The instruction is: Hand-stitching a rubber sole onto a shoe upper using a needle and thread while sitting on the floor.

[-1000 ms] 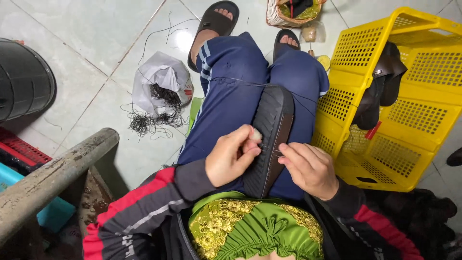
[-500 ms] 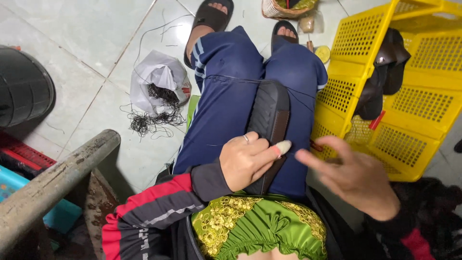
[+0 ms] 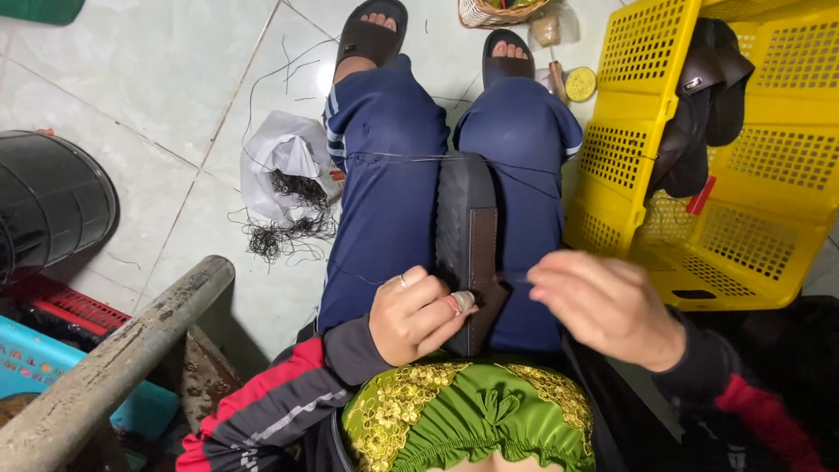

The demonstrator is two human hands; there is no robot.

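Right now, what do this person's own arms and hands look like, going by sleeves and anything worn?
Both arms are in dark long sleeves with red stripes; the left sleeve also has thin white lines beside the red. The right sleeve is blurred, showing one red band. The left hand is bare apart from a ring on one finger and a thimble-like cap on a fingertip. The right hand is bare.

Dark shoe sole point(image 3: 468, 236) lengthwise on the lap between the knees, black thread point(image 3: 411, 158) across its toe end.
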